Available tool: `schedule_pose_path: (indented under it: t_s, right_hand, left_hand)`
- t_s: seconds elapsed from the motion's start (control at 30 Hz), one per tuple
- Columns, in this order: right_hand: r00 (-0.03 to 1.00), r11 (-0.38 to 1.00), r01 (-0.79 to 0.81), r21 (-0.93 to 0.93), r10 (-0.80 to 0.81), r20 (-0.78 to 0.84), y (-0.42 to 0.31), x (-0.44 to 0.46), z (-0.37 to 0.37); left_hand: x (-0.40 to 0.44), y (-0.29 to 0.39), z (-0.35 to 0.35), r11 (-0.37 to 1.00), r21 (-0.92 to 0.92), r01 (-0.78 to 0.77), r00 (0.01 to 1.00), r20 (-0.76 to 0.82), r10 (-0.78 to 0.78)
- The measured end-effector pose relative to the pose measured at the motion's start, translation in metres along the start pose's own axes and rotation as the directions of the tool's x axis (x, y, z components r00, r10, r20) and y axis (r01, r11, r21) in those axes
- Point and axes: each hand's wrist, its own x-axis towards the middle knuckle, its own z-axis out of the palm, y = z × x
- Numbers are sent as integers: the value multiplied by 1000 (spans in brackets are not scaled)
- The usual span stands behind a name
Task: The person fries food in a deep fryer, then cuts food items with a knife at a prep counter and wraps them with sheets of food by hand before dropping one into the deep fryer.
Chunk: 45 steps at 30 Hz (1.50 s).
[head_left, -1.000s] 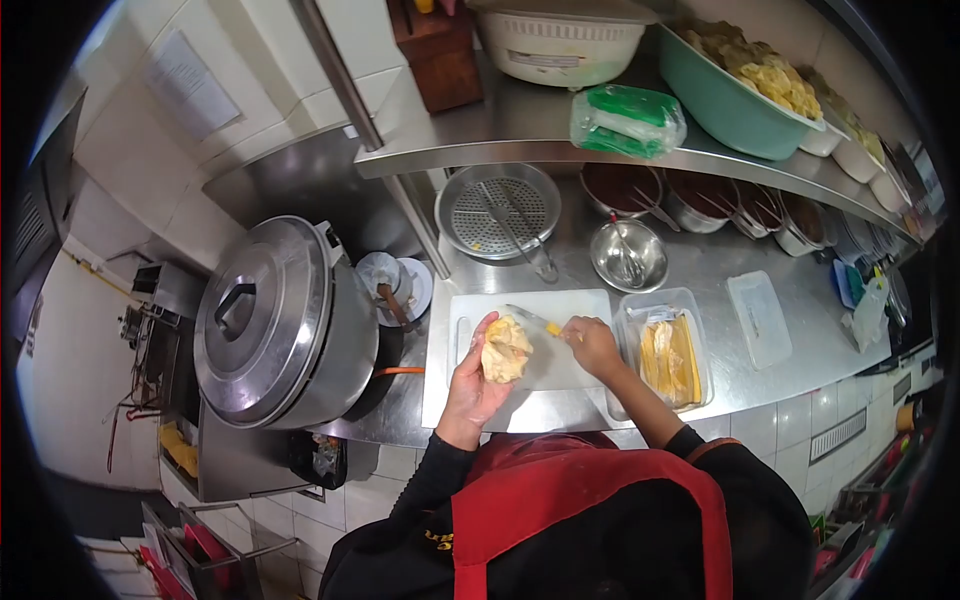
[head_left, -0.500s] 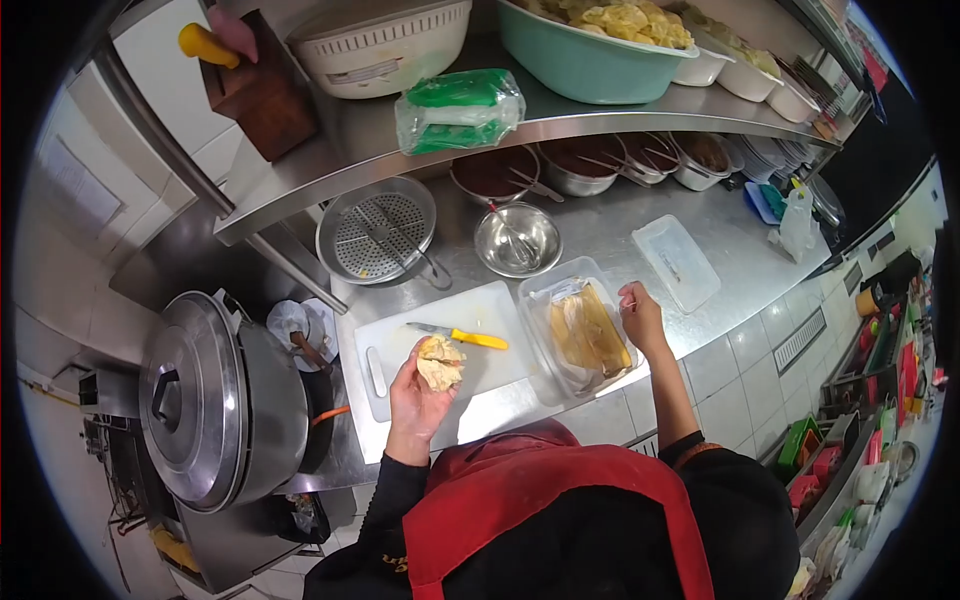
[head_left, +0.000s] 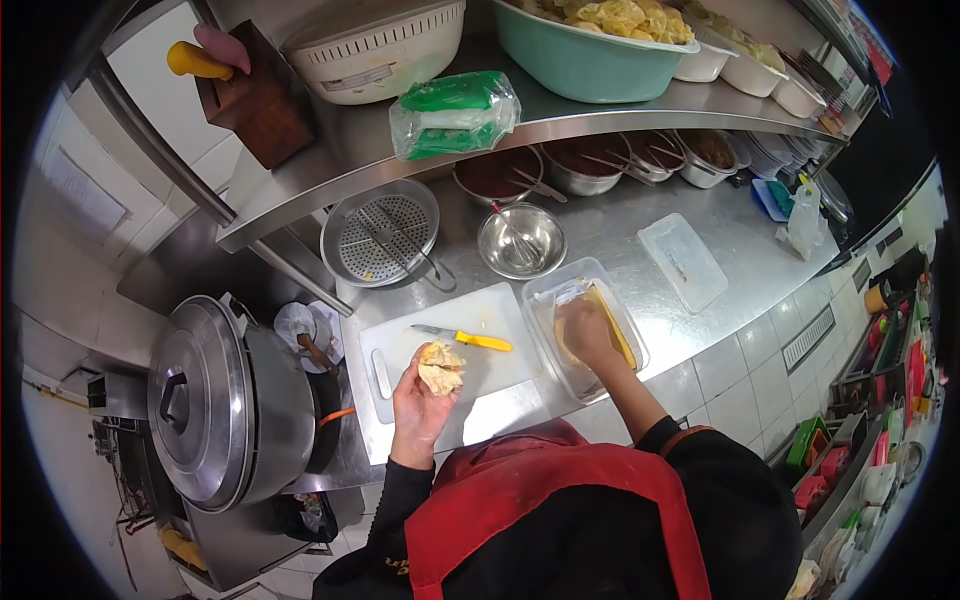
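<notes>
My left hand [head_left: 420,402] holds a pale yellow, split piece of food [head_left: 441,368] above the left part of the white cutting board [head_left: 490,383]. A yellow-handled knife [head_left: 483,342] lies on the board, its blade pointing left. My right hand [head_left: 588,331] reaches down into a clear plastic container [head_left: 636,289] of long yellow slices [head_left: 612,322], just right of the board. The fingers of that hand are blurred and partly hidden, so what they touch cannot be made out.
Behind the board are a metal bowl with a whisk [head_left: 521,240] and a perforated strainer [head_left: 380,232]. A large lidded pot [head_left: 232,400] stands at left, a clear lid [head_left: 684,262] lies at right. The steel shelf [head_left: 560,128] overhangs sauce pots.
The knife has left my right hand and lies on the board. My right hand has moved right, then down into the container. The view has swung rightward.
</notes>
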Motion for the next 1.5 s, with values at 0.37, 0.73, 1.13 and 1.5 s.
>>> schedule_pose_path:
  t_s: [0.37,0.73,1.13,1.5]
  right_hand:
    - [999,998,32,46,-30,-39,-18,-6,-6]
    - [994,993,-89,-76,93,49,-13,-1,13]
    - [921,535,-366,761,326,214,13,-13,-23]
    - [964,192,-247,950,150,221,-37,0,-124]
  left_hand:
    - [-3,1,-2,1000,20,-15,1000,-3,15]
    - [1,-2,-3,1000,22,6,1000,7,-6]
    - [-10,8,-11,998,41,-53,999,-1,53]
    - [10,-17,25,972,167,163,940,274,-205]
